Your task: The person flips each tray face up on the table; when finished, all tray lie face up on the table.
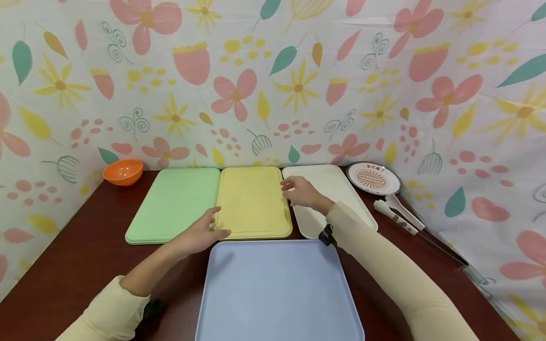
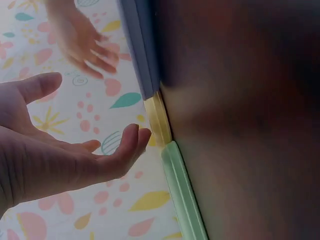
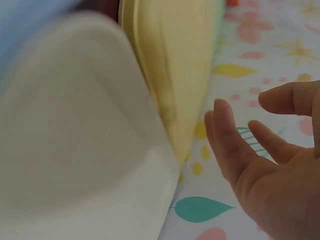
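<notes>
My left hand (image 1: pixel 198 234), thumb and fingers spread apart, hovers over the near edges of the green tray (image 1: pixel 177 201) and the yellow tray (image 1: pixel 252 201). Nothing lies between its fingers in the left wrist view, where the hand (image 2: pixel 65 145) is above the tray edges. My right hand (image 1: pixel 302 193) is over the left side of the white tray (image 1: pixel 332 189), its fingers loosely bent toward the yellow tray. In the right wrist view this hand (image 3: pixel 270 155) holds nothing. A blue tray (image 1: pixel 279 289) lies in front, nearest to me, between my forearms.
At the back left stands an orange bowl (image 1: pixel 122 172). A patterned plate (image 1: pixel 373 178) lies at the back right, with white-tipped tongs (image 1: pixel 401 215) before it. Behind and along the right side of the dark table (image 1: pixel 81 265) hangs a flowered cloth (image 1: pixel 273 85).
</notes>
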`<state>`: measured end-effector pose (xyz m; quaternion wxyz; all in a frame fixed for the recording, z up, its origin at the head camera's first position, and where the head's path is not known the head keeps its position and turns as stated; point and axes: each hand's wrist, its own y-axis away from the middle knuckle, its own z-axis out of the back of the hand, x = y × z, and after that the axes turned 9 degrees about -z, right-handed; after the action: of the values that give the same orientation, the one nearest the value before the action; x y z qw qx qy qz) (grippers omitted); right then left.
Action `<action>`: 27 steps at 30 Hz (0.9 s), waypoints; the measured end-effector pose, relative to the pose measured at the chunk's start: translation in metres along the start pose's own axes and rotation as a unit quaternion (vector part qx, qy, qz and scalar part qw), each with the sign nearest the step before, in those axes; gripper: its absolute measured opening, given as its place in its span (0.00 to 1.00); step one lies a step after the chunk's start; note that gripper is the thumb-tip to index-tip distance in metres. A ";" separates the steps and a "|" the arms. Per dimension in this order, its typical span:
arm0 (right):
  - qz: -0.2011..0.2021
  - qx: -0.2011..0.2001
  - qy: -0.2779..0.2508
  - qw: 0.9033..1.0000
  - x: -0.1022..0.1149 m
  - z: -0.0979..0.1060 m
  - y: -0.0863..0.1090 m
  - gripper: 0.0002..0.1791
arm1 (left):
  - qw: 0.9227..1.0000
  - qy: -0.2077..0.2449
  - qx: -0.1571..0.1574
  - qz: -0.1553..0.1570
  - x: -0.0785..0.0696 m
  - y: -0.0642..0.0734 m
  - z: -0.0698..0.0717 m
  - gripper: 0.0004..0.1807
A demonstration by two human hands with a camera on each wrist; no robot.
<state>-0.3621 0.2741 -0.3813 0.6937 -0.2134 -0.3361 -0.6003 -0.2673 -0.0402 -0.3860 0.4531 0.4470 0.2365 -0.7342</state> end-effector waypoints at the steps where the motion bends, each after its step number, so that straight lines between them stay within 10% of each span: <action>1: 0.001 0.001 0.026 1.000 0.001 -0.001 -0.010 0.25 | 1.000 -0.001 0.002 0.007 0.000 0.002 0.001 0.46; 6: 0.002 0.010 0.109 0.994 0.005 -0.004 -0.054 0.29 | 0.999 -0.014 0.003 0.039 -0.003 0.005 0.002 0.45; 16: -0.022 0.018 0.113 0.993 0.000 -0.008 -0.107 0.33 | 0.998 0.011 -0.008 0.068 -0.005 0.009 -0.006 0.46; 27: -0.023 0.029 0.109 0.993 -0.005 -0.006 -0.124 0.37 | 0.997 0.032 -0.024 0.071 0.000 0.010 -0.011 0.44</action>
<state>-0.4825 0.2501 -0.4020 0.7179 -0.1187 -0.2808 -0.6258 -0.2536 -0.0369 -0.3905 0.5067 0.4748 0.2367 -0.6796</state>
